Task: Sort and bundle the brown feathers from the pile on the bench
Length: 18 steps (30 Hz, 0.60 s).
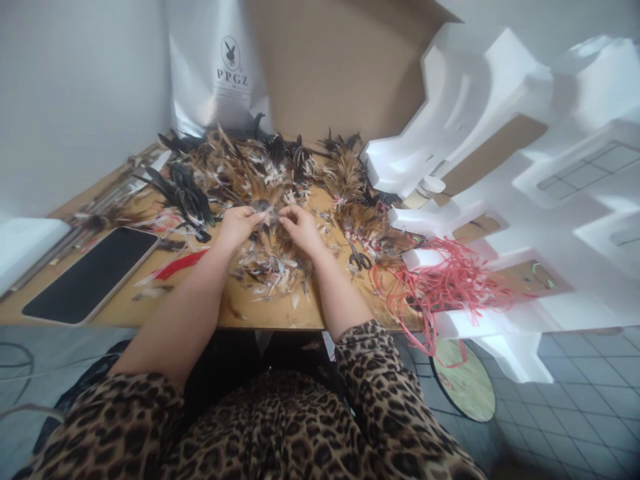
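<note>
Between my two hands is a bunch of brown feathers (265,195), its tips fanned away from me. My left hand (240,227) pinches it from the left, thumb and fingers pressed together. From the right, my right hand (299,227) has its fingertips closed at the base of the same bunch. Loose feathers (273,267) lie on the table (280,317) below my hands. A heap of brown and black feathers (230,160) spreads behind them. Black feathers (183,193) lie just left of my left hand. The exact grip of the fingertips is too blurred to make out.
A phone (93,273) lies at the left, near a red strip (180,265). Scissors (359,257) rest right of my right arm, beside brown feather bundles (345,177). Red ribbons (450,280) tangle over white foam pieces (465,113) at the right. A silver bag (215,67) stands behind.
</note>
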{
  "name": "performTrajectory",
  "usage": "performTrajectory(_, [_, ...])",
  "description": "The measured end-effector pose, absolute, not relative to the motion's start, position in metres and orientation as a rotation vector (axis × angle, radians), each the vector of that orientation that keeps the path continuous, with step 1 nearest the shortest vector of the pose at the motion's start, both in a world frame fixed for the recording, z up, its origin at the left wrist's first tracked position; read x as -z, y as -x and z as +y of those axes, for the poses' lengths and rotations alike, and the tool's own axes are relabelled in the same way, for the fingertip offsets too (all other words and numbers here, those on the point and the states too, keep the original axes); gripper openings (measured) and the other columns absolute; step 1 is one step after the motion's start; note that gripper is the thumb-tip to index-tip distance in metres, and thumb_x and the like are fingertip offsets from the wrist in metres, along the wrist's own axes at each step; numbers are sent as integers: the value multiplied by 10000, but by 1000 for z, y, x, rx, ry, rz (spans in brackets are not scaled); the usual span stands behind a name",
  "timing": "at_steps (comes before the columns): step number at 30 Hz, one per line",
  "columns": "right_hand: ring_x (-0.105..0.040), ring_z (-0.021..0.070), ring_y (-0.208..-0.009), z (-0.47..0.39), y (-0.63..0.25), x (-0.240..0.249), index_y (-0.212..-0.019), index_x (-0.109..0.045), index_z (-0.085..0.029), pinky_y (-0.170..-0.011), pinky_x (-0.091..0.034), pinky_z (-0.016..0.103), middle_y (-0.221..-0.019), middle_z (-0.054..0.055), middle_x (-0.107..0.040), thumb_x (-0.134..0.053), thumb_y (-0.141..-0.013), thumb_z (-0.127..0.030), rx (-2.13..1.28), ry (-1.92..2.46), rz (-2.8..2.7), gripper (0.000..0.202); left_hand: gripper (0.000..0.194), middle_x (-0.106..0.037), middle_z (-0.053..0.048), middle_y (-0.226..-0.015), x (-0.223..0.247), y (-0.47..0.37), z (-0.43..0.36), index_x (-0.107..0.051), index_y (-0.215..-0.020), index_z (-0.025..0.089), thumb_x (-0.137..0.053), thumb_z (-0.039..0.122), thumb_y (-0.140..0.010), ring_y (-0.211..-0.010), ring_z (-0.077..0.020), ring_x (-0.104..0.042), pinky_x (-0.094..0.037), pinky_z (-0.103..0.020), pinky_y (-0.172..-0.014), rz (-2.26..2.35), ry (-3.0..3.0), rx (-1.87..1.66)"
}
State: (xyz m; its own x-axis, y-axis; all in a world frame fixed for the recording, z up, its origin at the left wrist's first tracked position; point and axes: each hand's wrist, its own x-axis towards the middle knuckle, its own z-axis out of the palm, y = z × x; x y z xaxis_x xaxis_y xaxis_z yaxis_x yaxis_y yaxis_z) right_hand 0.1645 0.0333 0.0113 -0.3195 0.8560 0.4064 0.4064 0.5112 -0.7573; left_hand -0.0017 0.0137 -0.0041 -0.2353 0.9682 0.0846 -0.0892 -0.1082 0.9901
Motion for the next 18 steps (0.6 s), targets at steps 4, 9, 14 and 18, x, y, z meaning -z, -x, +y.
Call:
performTrajectory(4, [-502, 134, -776, 32, -163, -10, -911, -579, -173, -760, -408, 249, -901, 39, -568, -556, -753, -257, -519, 1064, -1860, 181, 129, -661, -41, -637, 3, 0, 16, -611, -568, 132, -694, 202, -637, -598, -120, -603, -480, -213, -559, 1018, -796, -1631])
performTrajectory(9, [-498, 142, -773, 14, -149, -16, -759, -562, -181, -761, -392, 256, -807, 29, -543, -577, -766, -336, -443, 1026, -2042, 155, 147, -658, -43, -651, -1, 1, 15, -580, -592, 125, -705, 192, -630, -602, -122, -616, -496, -218, -545, 967, -636, -1673])
performTrajectory(14, [-498, 119, -703, -2, -128, -16, -745, -545, -194, -720, -381, 237, -715, -10, -550, -580, -750, -474, -509, 1106, -2021, 282, 209, -628, -27, -564, -5, -6, 12, -540, -551, 125, -734, 189, -596, -510, -114, -583, -490, -228, -506, 981, -565, -1687])
performTrajectory(18, [-494, 97, -648, 3, -120, -7, -812, -560, -184, -667, -392, 217, -703, -27, -561, -584, -735, -470, -711, 1061, -1767, 297, 237, -599, -5, -519, -8, -12, 9, -524, -535, 126, -752, 181, -572, -475, -92, -558, -478, -210, -504, 976, -591, -1706])
